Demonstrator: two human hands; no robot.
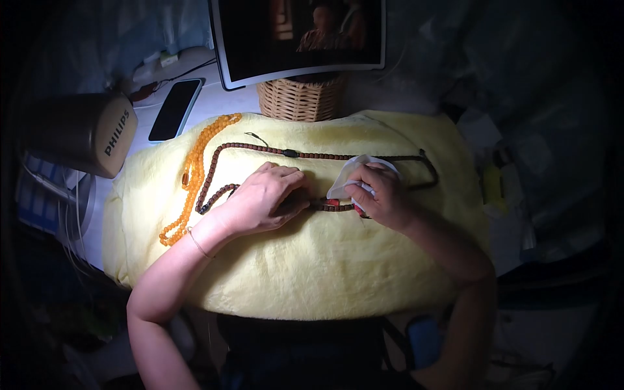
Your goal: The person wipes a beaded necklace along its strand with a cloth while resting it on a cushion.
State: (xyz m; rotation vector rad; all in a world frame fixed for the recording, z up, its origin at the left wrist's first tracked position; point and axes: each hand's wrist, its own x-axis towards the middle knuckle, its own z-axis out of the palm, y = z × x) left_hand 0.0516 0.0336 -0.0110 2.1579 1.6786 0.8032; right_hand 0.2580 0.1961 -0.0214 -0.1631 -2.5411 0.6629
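Observation:
A long strand of dark brown beads lies in a loop on a pale yellow towel. My left hand rests over the lower run of the strand, its fingers curled; what lies under them is hidden. In my right hand is a white cloth, pinched at the lower run right of my left hand. Small red pieces show on the strand between the hands. An orange bead strand lies left of the brown one.
Behind the towel are a wicker basket and a screen. A phone lies at the back left, beside a box-shaped Philips device. Cables hang at the left edge.

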